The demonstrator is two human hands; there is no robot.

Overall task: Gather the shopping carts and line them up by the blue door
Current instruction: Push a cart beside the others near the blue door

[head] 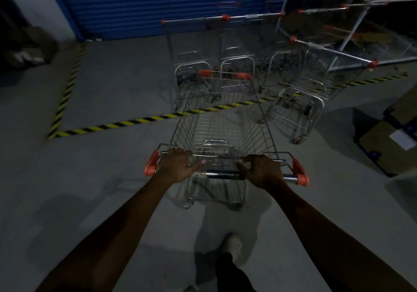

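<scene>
A wire shopping cart (pixel 222 120) with orange corner caps stands right in front of me, nose pointing at the blue roller door (pixel 158 2). My left hand (pixel 178 166) grips the left part of its handle bar. My right hand (pixel 262 170) grips the right part. Beyond the cart's nose, several other carts are parked before the door: one at left (pixel 191 43), one beside it (pixel 246 43), and another angled at right (pixel 316 72). The cart's front straddles the striped floor line.
Yellow-black hazard tape (pixel 112 125) marks a bay on the grey floor in front of the door. Metal shelving (pixel 361 9) rises at the upper right. Cardboard boxes on a blue pallet (pixel 388 142) sit at right. Dark boxes (pixel 27 50) lie at far left. My shoe (pixel 233 245) shows below.
</scene>
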